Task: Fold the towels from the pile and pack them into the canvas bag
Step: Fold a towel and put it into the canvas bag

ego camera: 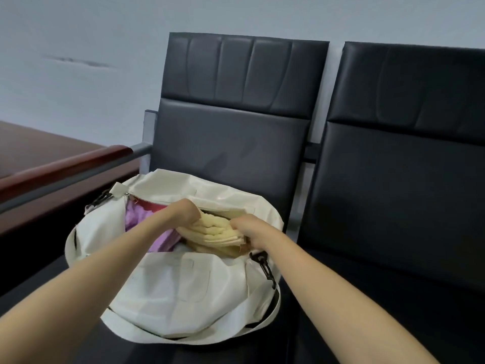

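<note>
Across the back of our view runs a pale wall (78, 35), and against it stand 2 black padded chairs, the left chair (236, 122) and the right chair (406, 153), side by side. To our left lies a dark wooden table (39, 153), with a red-brown armrest (65, 169) between it and the left chair.

On the seat of the left chair sits the canvas bag (178, 292), cream-coloured, its zip open and its mouth spread wide. Inside, toward the left, we see a purple towel (136, 219) with a strip of pink cloth just behind it. The folded yellow towel (212, 232) lies in the bag's mouth to the right of the purple one, its layered edges showing.

Our left hand (183, 214) grips the yellow towel's left end, fingers curled down into it. Our right hand (246, 227) clutches its right end, fingers tucked under the folds. A black strap clip (265, 266) hangs at the bag's right rim, just beside our right wrist.
</note>
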Action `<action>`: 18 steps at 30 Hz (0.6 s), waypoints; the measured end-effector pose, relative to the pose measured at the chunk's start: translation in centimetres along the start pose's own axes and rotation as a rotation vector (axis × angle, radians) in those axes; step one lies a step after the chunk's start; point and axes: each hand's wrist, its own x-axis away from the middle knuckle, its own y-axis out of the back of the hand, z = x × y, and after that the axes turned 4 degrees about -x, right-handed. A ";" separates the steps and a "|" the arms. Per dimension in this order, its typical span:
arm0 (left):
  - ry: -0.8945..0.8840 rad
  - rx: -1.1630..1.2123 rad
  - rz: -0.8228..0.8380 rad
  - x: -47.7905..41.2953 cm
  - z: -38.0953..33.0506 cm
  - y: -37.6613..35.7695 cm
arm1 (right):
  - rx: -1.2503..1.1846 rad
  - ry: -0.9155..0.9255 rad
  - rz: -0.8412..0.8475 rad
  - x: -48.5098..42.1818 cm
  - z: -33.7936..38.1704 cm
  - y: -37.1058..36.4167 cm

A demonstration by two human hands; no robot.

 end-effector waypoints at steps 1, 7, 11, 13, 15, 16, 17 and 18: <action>0.069 0.182 -0.040 -0.6 0.0 -0.1 | -0.110 -0.036 -0.002 -0.1 0.1 0.3; 0.014 0.204 -0.063 -2.4 -1.4 -0.1 | -0.165 -0.048 -0.130 -1.3 0.3 2.0; -0.095 0.221 -0.200 -3.6 -1.5 -1.7 | -0.081 0.029 -0.192 -2.4 0.5 1.5; -0.132 0.235 -0.278 -4.6 -1.2 -2.3 | 0.012 0.096 -0.209 -2.6 0.9 1.2; -0.159 0.151 -0.260 -5.7 -1.1 -3.1 | 0.148 0.144 -0.237 -2.7 0.9 0.9; -0.144 0.118 -0.215 -6.0 -1.2 -3.3 | 0.248 0.155 -0.254 -2.7 0.7 0.8; -0.139 0.083 -0.186 -6.5 -1.2 -3.8 | 0.368 0.172 -0.266 -3.0 0.4 0.8; -0.142 0.058 -0.150 -7.3 -1.2 -4.4 | 0.457 0.177 -0.263 -3.1 0.1 0.6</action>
